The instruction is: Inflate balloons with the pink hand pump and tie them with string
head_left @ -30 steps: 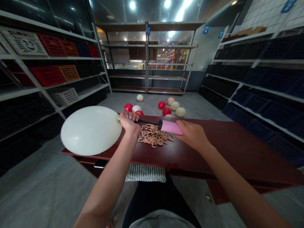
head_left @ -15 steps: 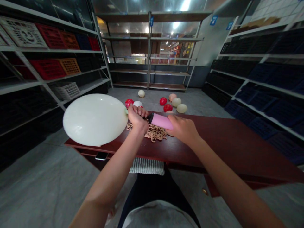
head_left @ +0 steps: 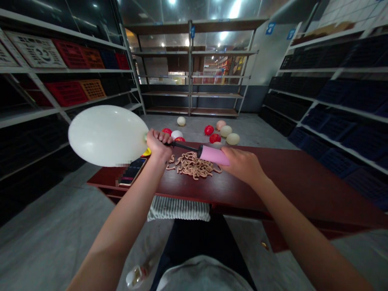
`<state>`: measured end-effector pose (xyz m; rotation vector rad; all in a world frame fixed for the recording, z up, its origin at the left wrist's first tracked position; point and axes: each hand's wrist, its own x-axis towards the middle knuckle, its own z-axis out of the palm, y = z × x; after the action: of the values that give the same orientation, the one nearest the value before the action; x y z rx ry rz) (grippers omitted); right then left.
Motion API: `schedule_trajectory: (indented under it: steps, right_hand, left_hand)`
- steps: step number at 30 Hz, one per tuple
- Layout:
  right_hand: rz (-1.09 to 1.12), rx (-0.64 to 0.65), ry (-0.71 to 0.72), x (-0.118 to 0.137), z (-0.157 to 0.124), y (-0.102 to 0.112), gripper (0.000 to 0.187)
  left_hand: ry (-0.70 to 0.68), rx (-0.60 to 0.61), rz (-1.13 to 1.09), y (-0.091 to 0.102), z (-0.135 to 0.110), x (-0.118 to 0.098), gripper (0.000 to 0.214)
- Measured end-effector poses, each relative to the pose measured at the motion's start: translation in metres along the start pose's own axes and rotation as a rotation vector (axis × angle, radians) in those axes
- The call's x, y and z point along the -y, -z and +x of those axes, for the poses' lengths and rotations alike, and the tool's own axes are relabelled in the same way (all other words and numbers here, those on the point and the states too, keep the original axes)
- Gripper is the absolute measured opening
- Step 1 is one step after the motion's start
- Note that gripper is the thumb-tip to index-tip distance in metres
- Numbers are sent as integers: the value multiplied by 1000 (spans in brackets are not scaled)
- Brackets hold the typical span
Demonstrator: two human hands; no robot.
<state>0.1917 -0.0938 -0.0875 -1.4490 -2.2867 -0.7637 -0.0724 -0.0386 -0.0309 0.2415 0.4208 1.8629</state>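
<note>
A large, inflated white balloon (head_left: pixel 107 135) extends left from my left hand (head_left: pixel 159 143), whose fingers are closed around its neck and the near end of a hand balloon pump. My right hand (head_left: pixel 241 162) grips the pink barrel of the pump (head_left: pixel 212 154). Between my hands the pump's thin black rod shows, drawn out of the barrel. Below the pump, a heap of curly tan strands, perhaps uninflated long balloons (head_left: pixel 195 166), lies on the dark red table (head_left: pixel 281 182). My fingers hide the balloon's mouth.
A phone (head_left: pixel 133 171) lies on the table's left part, beside something yellow (head_left: pixel 147 152). Red, white and pinkish balloons (head_left: pixel 226 131) rest on the floor beyond the table. A striped grey cushion (head_left: pixel 180 209) is at the near edge. Shelves with crates (head_left: pixel 68 92) stand on both sides.
My left hand has moved left and slightly up with the white balloon, away from my right hand. The pump's black rod now shows at length. My right hand has shifted slightly right.
</note>
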Motion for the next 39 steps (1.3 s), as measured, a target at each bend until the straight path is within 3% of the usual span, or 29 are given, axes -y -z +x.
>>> schedule_trajectory:
  steps: [5, 10, 15, 26, 31, 39]
  right_hand:
    - [-37, -29, 23, -17, -5, 4, 37]
    - [-41, -6, -6, -22, -3, 9, 39]
    - [-40, 59, -28, -16, -2, 12, 37]
    - [19, 82, -14, 14, 17, 20, 38]
    - [83, 43, -40, 19, 20, 10, 37]
    - [65, 22, -25, -3, 11, -16, 39]
  left_hand:
    - [-47, -14, -15, -1, 6, -17, 36]
    - [-69, -6, -48, 0, 6, -16, 36]
    - [-148, -52, -51, 4, 1, -2, 37]
    - [-56, 4, -74, -3, -30, 48, 39]
    - [-5, 58, -17, -6, -30, 56, 41]
    - [36, 26, -16, 3, -2, 50, 38]
